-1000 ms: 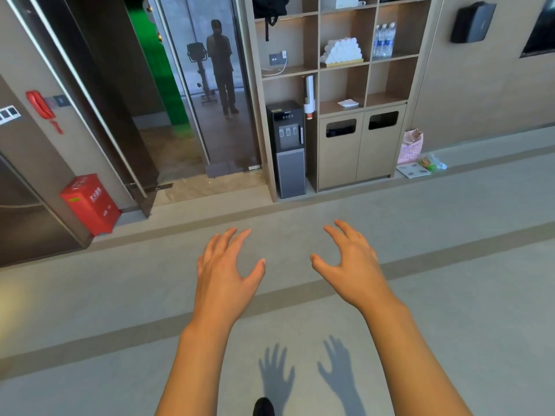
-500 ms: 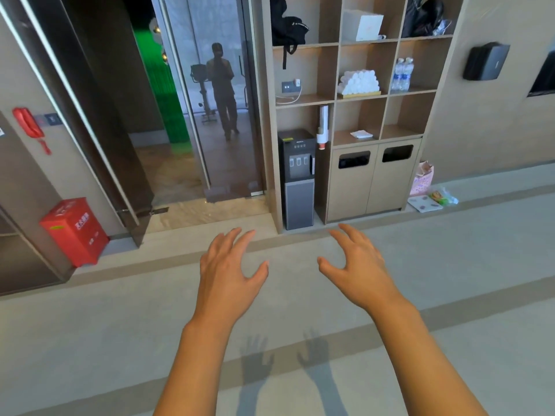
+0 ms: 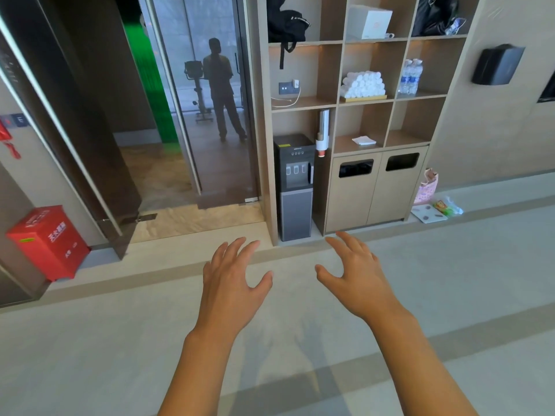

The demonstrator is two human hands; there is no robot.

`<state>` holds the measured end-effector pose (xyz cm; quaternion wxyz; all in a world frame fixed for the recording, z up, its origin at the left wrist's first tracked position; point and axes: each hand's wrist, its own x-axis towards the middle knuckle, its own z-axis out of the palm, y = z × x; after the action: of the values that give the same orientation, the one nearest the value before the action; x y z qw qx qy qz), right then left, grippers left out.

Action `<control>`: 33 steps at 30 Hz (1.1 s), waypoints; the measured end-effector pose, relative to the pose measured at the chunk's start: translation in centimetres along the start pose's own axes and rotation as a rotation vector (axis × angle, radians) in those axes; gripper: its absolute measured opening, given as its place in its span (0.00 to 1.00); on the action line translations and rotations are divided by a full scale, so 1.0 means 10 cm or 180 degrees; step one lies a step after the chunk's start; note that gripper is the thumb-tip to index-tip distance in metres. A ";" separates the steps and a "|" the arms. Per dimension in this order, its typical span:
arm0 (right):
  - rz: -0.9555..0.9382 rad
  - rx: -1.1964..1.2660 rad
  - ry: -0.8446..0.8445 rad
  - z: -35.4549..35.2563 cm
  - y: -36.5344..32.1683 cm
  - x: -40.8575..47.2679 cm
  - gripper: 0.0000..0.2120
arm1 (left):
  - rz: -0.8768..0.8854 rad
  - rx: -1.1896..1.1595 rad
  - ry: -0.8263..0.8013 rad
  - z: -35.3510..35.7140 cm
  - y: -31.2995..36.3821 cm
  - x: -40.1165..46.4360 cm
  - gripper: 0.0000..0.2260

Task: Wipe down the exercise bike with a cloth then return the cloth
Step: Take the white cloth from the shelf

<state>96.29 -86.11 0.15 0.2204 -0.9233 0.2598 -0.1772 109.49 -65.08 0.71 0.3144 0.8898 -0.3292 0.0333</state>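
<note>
Your left hand [image 3: 232, 280] and right hand [image 3: 357, 277] hung over the floor, fingers spread, holding nothing. Rolled cloths [image 3: 363, 84] sat stacked in the shelf unit [image 3: 336, 70], ahead and up, slightly right; right hand nearer. Exercise bike [image 3: 196, 88] reflected in the glass door.

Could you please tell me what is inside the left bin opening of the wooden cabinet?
A black bin liner shows in the cabinet's left rectangular opening; what lies below is hidden behind the door.
</note>
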 end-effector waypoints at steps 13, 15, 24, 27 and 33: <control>-0.0247 0.0133 -0.0072 -0.55 1.43 1.96 0.32 | -0.0177 0.0089 0.0229 1.15 1.03 1.75 0.28; -0.0271 0.0132 -0.0085 -0.61 1.60 2.18 0.32 | -0.0198 0.0167 0.0201 1.31 1.16 1.95 0.28; -0.0178 0.0134 -0.0218 -0.63 2.19 2.99 0.32 | -0.0203 0.0295 0.0065 1.84 1.43 2.79 0.27; -0.0161 0.0128 -0.0200 -0.62 2.32 3.29 0.32 | -0.0184 0.0241 0.0060 1.99 1.45 3.11 0.27; -0.0107 0.0035 -0.0130 -0.47 2.56 4.02 0.31 | -0.0088 0.0172 -0.0030 2.31 1.42 3.89 0.27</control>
<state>116.16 -129.72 -0.11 0.2277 -0.9298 0.2388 -0.1634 127.83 -108.83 0.20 0.2890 0.9026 -0.3173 0.0336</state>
